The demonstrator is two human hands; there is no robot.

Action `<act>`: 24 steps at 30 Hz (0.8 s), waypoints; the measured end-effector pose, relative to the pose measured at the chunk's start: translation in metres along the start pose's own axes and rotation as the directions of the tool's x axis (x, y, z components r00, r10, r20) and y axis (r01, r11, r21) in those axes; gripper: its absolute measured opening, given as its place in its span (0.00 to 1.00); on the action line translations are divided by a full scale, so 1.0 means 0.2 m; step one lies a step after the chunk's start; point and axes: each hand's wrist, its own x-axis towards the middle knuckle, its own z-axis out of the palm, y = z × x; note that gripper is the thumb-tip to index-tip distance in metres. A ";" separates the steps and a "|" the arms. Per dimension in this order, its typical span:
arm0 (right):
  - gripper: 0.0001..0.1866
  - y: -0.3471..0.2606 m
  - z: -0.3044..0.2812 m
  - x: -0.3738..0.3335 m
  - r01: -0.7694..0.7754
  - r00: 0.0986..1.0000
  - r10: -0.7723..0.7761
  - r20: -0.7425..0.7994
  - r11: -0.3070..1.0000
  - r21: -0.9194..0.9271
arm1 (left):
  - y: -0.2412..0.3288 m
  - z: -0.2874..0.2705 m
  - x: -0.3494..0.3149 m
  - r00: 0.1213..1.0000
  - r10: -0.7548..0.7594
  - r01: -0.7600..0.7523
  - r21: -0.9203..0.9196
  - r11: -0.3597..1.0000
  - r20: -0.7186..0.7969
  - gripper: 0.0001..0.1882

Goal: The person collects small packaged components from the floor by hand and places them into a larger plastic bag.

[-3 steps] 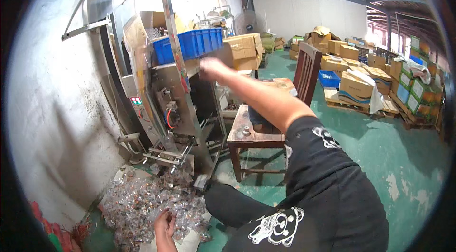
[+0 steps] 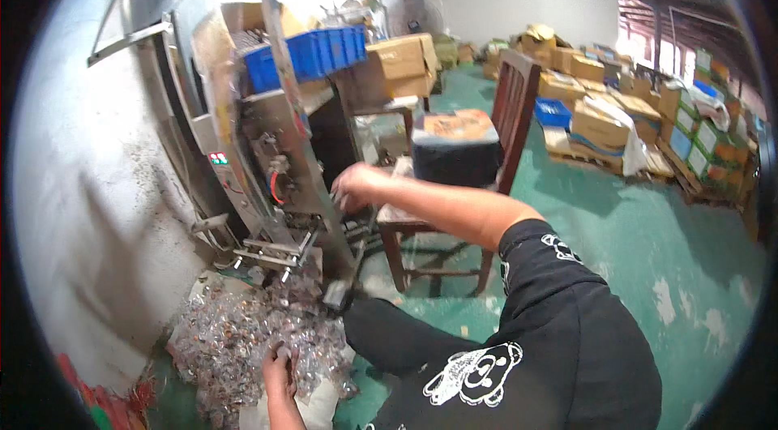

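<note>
My left hand hovers low over a pile of small clear plastic packets, its fingers loosely bent and apart. Nothing I can make out lies in them. My right arm reaches across in front of the chair. At its end, my right hand is beside the upright frame of a metal packing machine, fingers pointing down. Motion blurs those fingers, so any small thing in them is hidden. Under the machine's lower bars, the packets heap up on the floor.
A blue plastic bin rests on top of the machine, with a cardboard box behind it. A dark padded block sits on the chair seat. Stacked cartons on pallets stand at the right. A white wall borders the left.
My right hand has dropped from beside the blue bin to a lower spot next to the machine frame. My left hand stays over the packets. The view has shifted slightly.
</note>
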 end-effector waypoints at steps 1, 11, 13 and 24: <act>0.13 -0.03 0.27 -0.13 -0.377 0.926 0.233 0.296 0.576 0.725 | -0.07 0.01 -0.04 0.965 0.261 -0.258 0.120 0.959 -0.009 0.22; 0.21 -0.60 1.29 -0.41 -0.307 0.931 0.163 0.326 0.832 0.461 | 0.10 0.48 -0.34 0.510 0.788 -0.749 0.629 0.210 0.344 0.28; 0.19 -0.62 1.25 -0.40 -0.359 0.922 0.158 0.354 0.693 0.626 | 0.11 0.50 -0.33 0.495 0.794 -0.766 0.609 0.206 0.354 0.28; 0.14 -0.29 0.69 -0.38 -0.361 0.921 0.387 -0.030 0.883 0.300 | 0.10 0.47 -0.22 0.573 0.679 -0.743 0.642 0.193 0.459 0.29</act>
